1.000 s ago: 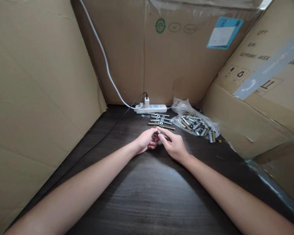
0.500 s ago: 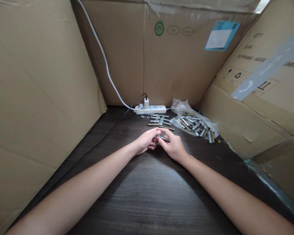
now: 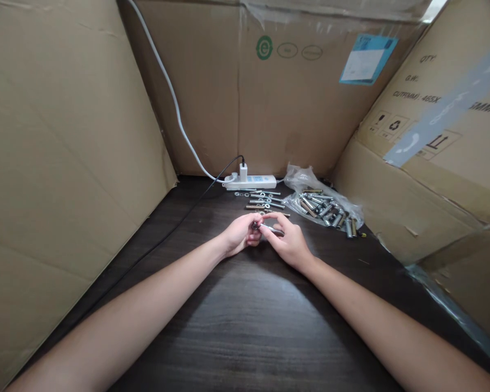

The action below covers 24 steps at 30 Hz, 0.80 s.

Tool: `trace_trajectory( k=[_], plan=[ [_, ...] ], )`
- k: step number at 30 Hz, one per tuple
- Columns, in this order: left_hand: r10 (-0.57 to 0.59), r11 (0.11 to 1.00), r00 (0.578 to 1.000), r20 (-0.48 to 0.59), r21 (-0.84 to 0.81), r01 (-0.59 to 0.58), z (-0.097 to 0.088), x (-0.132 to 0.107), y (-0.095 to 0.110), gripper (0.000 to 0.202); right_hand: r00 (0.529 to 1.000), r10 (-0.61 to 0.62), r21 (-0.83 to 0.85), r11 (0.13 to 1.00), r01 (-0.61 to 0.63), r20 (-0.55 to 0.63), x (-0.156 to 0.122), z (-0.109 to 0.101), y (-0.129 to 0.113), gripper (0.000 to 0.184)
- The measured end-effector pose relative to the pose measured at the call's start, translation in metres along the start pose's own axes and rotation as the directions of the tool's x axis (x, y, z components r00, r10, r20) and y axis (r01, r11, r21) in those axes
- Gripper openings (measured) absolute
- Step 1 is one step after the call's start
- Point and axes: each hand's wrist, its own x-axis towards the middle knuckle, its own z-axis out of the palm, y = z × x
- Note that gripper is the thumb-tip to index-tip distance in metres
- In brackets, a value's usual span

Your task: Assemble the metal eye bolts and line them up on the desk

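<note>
Fingers have shifted a bit since half a second ago: the left thumb sits a little more to the left, and more of the shiny metal piece (image 3: 273,230) shows between the two hands. From the head camera, I see the person's left hand (image 3: 240,237) and right hand (image 3: 291,244) close together, just above the dark surface (image 3: 245,332). The left fingers are curled almost closed around a small round bit (image 3: 255,225), right by the left end of the metal piece. I can't tell if the two are joined. The right thumb and bent fingers pinch the metal piece from the right, with only a small gap, and the pointing finger reaches over the top toward the left hand.

Just past the hands, long bolts (image 3: 269,203) lie in rows, with flat rings (image 3: 241,194) among them and at their left. To the right is a clear plastic bag (image 3: 300,175) with a pile of metal sleeves (image 3: 329,208) on it. Farther back, a white power strip (image 3: 263,181) holds a small white plug (image 3: 243,172) with a black cord (image 3: 190,211). Big cardboard boxes (image 3: 200,81) stand at the left, far and right sides.
</note>
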Motion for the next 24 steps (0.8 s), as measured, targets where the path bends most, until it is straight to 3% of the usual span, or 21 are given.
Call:
trace_trajectory(
  k=[4, 10, 16, 24],
  plan=[
    [0.018, 1.0, 1.0, -0.014, -0.018, -0.018, 0.0011, -0.0006, 0.0, 0.009, 1.0, 0.016, 0.078, 0.997, -0.017, 0.014, 0.0, -0.0009, 0.0, 0.032],
    [0.04, 0.999, 0.998, -0.048, -0.011, -0.04, 0.003, -0.002, 0.0012, 0.01, 1.0, 0.011, 0.063, 0.998, -0.011, 0.001, -0.0005, -0.0017, 0.0016, 0.028],
    [0.048, 0.999, 0.999, 0.0, 0.003, -0.048, 0.0023, -0.0023, 0.003, 0.004, 1.0, 0.026, 0.101, 0.995, -0.024, -0.011, 0.0011, -0.0029, 0.0001, 0.024],
    [0.068, 0.998, 0.997, 0.025, -0.011, -0.068, -0.0015, -0.001, 0.0004, 0.014, 1.0, 0.029, 0.091, 0.995, -0.028, -0.008, 0.0015, -0.0022, 0.002, 0.022]
  ],
)
